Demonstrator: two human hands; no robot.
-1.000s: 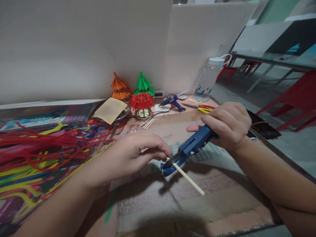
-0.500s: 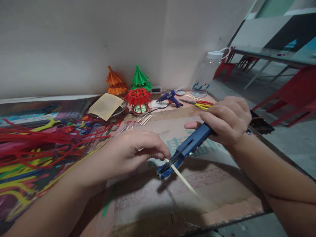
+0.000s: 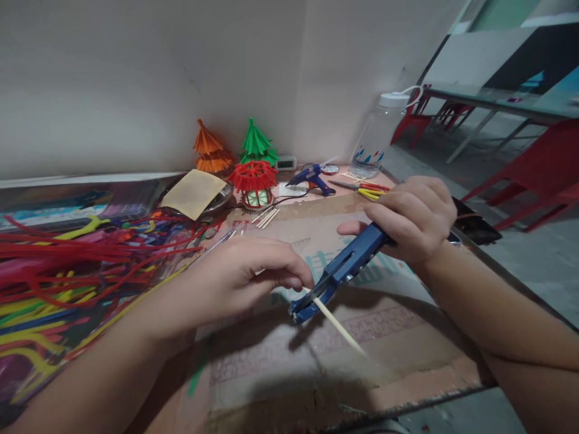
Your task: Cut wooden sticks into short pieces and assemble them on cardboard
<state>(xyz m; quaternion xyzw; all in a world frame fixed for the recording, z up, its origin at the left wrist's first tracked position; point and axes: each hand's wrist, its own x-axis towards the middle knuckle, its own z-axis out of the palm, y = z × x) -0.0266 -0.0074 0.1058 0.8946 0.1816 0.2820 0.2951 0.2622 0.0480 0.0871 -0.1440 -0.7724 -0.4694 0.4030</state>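
Note:
My left hand (image 3: 244, 274) pinches one end of a thin wooden stick (image 3: 339, 328) that slants down to the right over the cardboard mat (image 3: 280, 361). My right hand (image 3: 411, 217) is wrapped round the handles of blue cutting pliers (image 3: 337, 274). The pliers' jaws sit around the stick just right of my left fingertips.
A heap of coloured pipe cleaners (image 3: 67, 271) fills the left. At the back stand an orange (image 3: 208, 147), a green (image 3: 257, 143) and a red (image 3: 253, 181) craft model, a blue glue gun (image 3: 312, 178), scissors (image 3: 362, 190) and a water bottle (image 3: 377, 135). A dark phone (image 3: 474, 226) lies right.
Since a second ago the view has shifted a little, so everything sits slightly lower left. Both hands, the pliers and the stick keep the same hold and pose.

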